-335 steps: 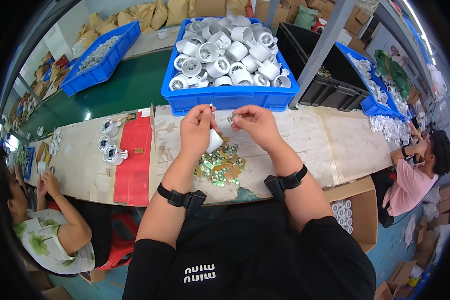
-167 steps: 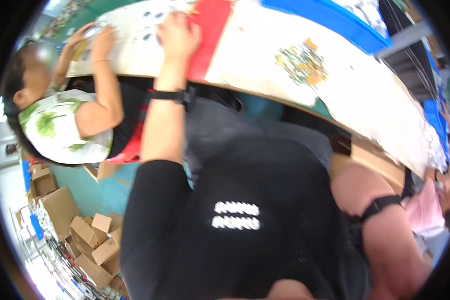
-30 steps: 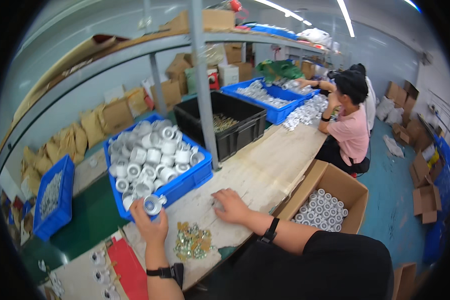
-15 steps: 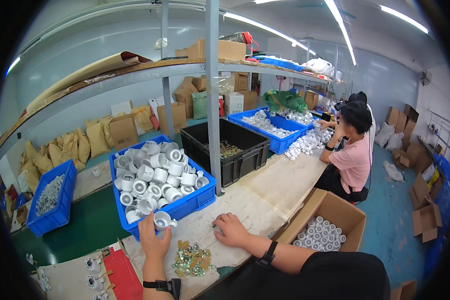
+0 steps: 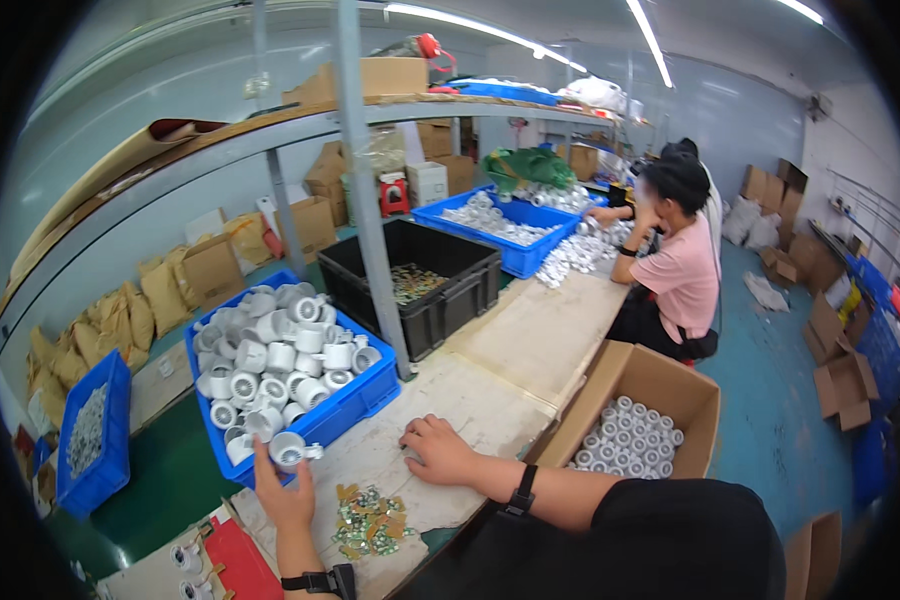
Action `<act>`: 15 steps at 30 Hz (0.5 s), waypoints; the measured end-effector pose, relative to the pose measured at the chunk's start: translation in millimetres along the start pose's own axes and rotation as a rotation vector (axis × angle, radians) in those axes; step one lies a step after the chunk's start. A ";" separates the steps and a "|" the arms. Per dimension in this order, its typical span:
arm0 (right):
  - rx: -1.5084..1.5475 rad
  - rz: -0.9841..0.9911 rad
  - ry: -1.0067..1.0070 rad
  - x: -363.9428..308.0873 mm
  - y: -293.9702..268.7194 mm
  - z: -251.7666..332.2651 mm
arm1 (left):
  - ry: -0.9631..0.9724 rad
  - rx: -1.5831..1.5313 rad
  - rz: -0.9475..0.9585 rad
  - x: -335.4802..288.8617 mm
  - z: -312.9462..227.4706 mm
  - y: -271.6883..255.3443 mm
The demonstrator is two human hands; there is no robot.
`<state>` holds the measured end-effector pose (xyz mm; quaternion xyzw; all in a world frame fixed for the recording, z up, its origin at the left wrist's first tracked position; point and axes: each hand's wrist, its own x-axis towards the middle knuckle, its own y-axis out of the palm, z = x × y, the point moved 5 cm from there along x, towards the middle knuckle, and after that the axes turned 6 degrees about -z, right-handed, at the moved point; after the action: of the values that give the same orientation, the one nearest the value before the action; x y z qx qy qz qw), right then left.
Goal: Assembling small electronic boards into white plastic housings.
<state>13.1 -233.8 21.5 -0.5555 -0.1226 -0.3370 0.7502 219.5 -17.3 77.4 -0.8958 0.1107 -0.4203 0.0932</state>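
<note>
My left hand (image 5: pixel 284 496) has its thumb and fingers around a white plastic cup-shaped housing (image 5: pixel 288 451) with a slotted bottom and a small side stub. It is at the near corner of a blue crate (image 5: pixel 366 392) heaped with similar white housings (image 5: pixel 281 357). My right hand (image 5: pixel 442 452) rests on the worn tabletop (image 5: pixel 490 405), palm down with fingers spread and slightly bent. What lies under that palm is hidden. Between my forearms is a loose pile of small green and tan circuit boards (image 5: pixel 370 520).
A black crate (image 5: pixel 460 300) of small parts stands behind a metal post (image 5: pixel 362 200). An open carton (image 5: pixel 705 415) of white round parts is at my right. Beside a red sheet (image 5: pixel 238 565) lie several housings. A person in pink (image 5: pixel 682 270) sits farther along the bench.
My view has shifted, so the bench and crates appear farther left and slightly higher. My left hand still holds the white housing; my right hand stays on the tabletop.
</note>
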 end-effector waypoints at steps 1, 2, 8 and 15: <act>0.005 0.004 -0.011 1.4 -0.3 0.7 | -0.016 -0.007 -0.057 0.0 5.0 -2.6; 0.011 0.008 -0.022 1.4 -1.1 1.7 | -0.042 -0.050 -0.082 -1.5 8.5 -0.8; 0.034 0.001 -0.020 -0.3 0.3 0.6 | 0.188 0.140 0.006 3.6 0.3 0.3; -0.002 0.029 -0.001 -1.7 0.7 -0.2 | 0.117 0.097 0.030 4.3 5.9 1.2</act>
<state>12.2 -233.3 19.9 -0.5583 -0.1145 -0.3258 0.7543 226.6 -19.3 76.6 -0.8624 0.1086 -0.4754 0.1363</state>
